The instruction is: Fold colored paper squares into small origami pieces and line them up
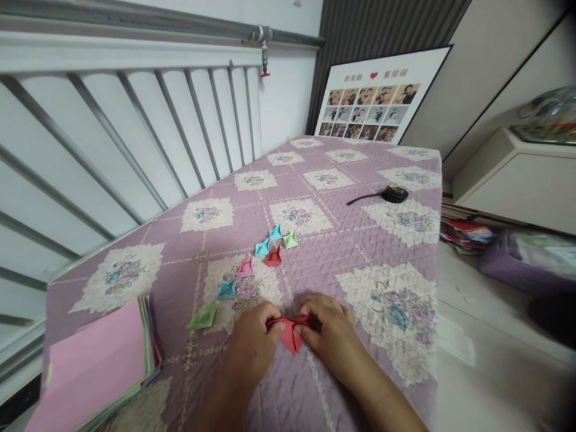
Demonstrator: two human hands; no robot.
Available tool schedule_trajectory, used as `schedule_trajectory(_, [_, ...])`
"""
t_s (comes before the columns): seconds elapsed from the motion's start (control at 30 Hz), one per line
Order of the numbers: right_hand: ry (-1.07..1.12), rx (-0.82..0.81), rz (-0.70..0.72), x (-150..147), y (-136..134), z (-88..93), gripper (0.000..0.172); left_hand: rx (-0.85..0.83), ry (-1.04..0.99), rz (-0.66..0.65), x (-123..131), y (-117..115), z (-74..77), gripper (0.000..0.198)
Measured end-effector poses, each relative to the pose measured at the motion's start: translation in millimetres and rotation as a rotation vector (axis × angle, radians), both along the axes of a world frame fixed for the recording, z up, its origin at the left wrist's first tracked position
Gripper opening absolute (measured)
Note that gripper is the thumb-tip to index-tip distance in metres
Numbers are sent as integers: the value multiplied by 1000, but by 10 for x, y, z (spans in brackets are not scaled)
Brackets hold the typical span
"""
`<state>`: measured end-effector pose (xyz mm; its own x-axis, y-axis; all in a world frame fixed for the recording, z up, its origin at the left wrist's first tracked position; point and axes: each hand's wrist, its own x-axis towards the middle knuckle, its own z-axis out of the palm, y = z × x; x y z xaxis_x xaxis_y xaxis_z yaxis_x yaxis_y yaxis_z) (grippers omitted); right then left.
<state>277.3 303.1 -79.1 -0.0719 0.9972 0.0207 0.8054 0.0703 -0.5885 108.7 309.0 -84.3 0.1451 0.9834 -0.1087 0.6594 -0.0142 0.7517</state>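
A piece of red folded paper point(291, 339) is held between my two hands, low over the purple patterned cover point(315, 255). My left hand point(257, 336) pinches its left side, thumb on top, while my right hand point(330, 330) grips the right side in the same way. The paper's lower end comes to a point facing me, with a seam down its middle. Beyond my hands lies a loose line of small folded paper shapes: a green one point(203, 316), a teal one point(227, 289), a pink one point(245, 266), a red one point(274, 256) and several others.
To the left is a stack of coloured paper point(96, 354), pink on top. A black object with a thin tail point(395, 194) rests at the far right of the cover. A white radiator point(148, 132) runs along the left, and a photo board point(378, 96) leans at the back.
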Motion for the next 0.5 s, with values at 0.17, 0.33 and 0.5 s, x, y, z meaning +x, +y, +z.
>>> schedule_trajectory(0.17, [149,-20,73,34,13,68,3,-28,-150,36,-20,0,7,5])
schedule_trajectory(0.33, [211,83,170,80,3,90,11,128,-177,14,-8,-41,15,7])
schedule_trajectory(0.5, [93,328,210,71,-14,72,11,498,-80,-89,-14,-84,13,12])
